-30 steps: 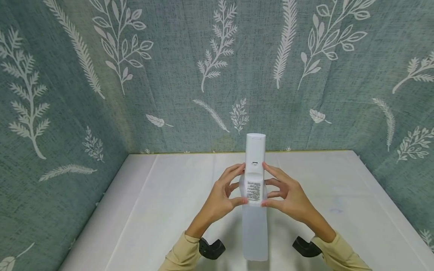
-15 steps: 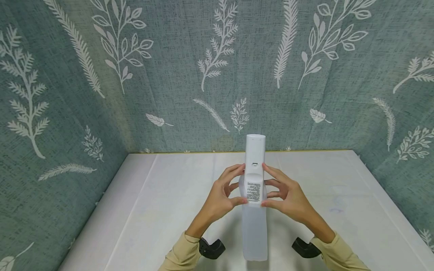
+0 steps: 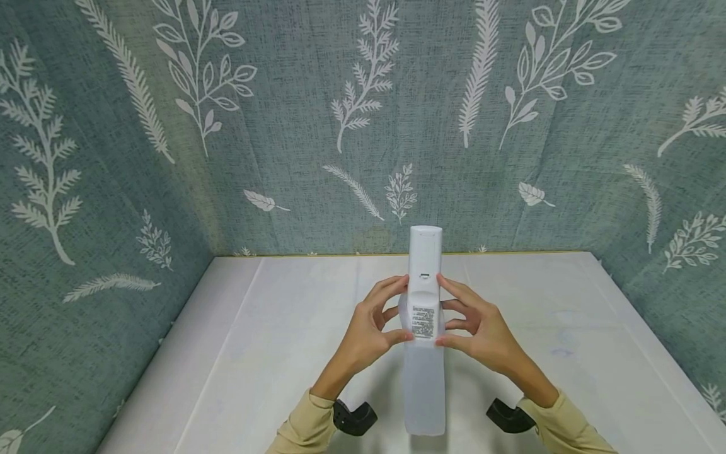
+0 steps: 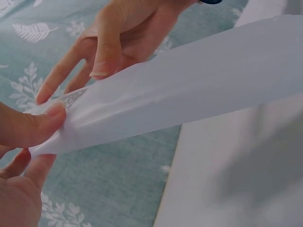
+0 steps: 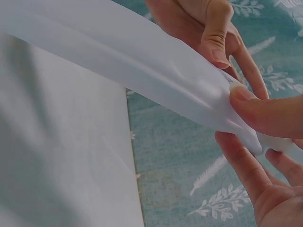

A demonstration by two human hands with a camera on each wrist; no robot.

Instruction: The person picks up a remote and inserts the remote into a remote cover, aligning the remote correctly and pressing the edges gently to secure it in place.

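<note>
A white remote control [image 3: 425, 252] stands out of the top of a limp, translucent plastic sleeve [image 3: 424, 391]. Its back faces the head camera, showing a printed label and a small latch slot. My left hand [image 3: 365, 331] pinches its left side, thumb low and fingertips higher up. On the opposite side my right hand [image 3: 488, 331] grips it in the same way, together with the sleeve's mouth. In the left wrist view the sleeve [image 4: 189, 85] stretches away from the fingers as a long flat tail. The right wrist view shows the sleeve [image 5: 118, 61] pinched between thumb and fingers.
A white table [image 3: 272, 353] lies under the hands, its far edge against a green leaf-patterned cloth [image 3: 295, 126] that also hangs at both sides. Black wrist mounts sit at the left wrist [image 3: 354, 417] and right wrist [image 3: 510, 416].
The remote control's top end has come down very slightly and drifted a little left, along with the sleeve. Both hands keep the same hold on it.
</note>
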